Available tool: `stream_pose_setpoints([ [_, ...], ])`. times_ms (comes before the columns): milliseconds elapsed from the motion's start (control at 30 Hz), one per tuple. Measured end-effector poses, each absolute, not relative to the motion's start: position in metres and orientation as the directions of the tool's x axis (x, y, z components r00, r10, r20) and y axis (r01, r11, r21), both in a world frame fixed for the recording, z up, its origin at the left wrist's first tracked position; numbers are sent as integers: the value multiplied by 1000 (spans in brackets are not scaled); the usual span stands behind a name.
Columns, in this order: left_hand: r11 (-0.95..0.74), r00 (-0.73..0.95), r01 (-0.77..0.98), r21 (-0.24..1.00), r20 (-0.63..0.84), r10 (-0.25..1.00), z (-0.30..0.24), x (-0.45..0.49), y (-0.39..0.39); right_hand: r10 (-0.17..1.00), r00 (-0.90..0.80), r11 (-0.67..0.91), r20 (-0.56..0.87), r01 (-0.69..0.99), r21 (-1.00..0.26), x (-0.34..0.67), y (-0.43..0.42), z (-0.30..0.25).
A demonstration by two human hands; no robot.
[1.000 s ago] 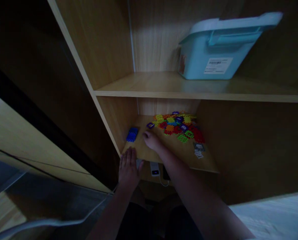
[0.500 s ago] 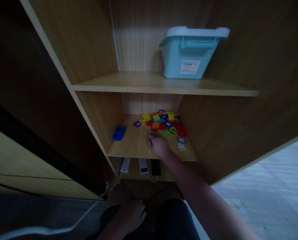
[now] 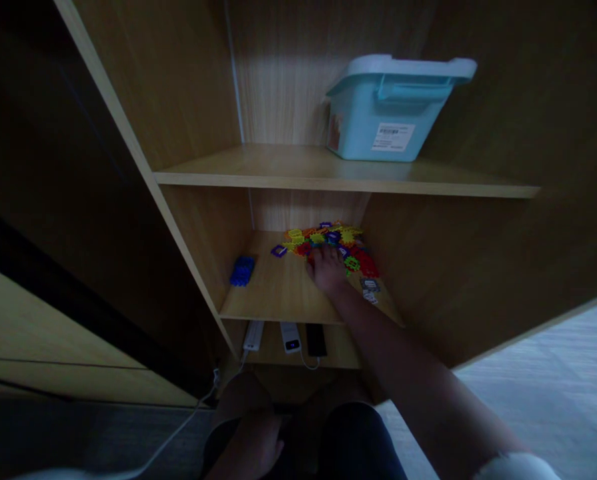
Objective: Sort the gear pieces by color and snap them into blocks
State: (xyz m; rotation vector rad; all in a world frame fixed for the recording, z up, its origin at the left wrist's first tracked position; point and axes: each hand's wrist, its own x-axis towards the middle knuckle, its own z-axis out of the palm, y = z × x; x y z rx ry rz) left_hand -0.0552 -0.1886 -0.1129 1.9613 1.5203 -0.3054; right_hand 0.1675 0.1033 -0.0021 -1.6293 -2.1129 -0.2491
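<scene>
My right hand (image 3: pixel 327 269) reaches into the lower shelf (image 3: pixel 278 300) of a wooden cabinet and rests on the near edge of a pile of coloured plastic puzzle pieces (image 3: pixel 335 241); its fingers lie over the pieces and I cannot see whether they grip one. A stack of blue pieces (image 3: pixel 242 271) lies at the shelf's left, with a single purple piece (image 3: pixel 278 251) between it and the pile. My left hand (image 3: pixel 251 447) lies low on my lap by my knee, fingers loosely curled, holding nothing that I can see.
A light blue lidded box (image 3: pixel 391 110) stands on the upper shelf (image 3: pixel 298 175). Two small labelled tags (image 3: pixel 371 291) lie right of my wrist. Below the lower shelf sit a white power strip (image 3: pixel 253 335), a white device (image 3: pixel 291 337) and a black one (image 3: pixel 316 340); a cable (image 3: pixel 178 427) trails left.
My left hand left the shelf edge and dropped to my lap. My right hand moved from near the purple piece to the shelf's front, then forward onto the coloured pile.
</scene>
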Motion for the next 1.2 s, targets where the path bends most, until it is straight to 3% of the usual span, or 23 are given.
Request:
stream_pose_setpoints([
  [167,-134,279,951,280,-582,764,-112,-56,-186,889,-159,258,430,949,-183,171,111,-9],
  [467,-126,282,947,294,-583,762,-122,-58,-187,875,-190,305,446,931,-202,174,100,-1],
  [767,-115,273,948,298,-567,777,-111,-58,-187,741,-474,641,475,710,-291,175,98,-8],
  [1200,-113,262,953,280,-581,770,-116,-57,-187,663,-539,737,519,592,-327,177,109,-23],
])
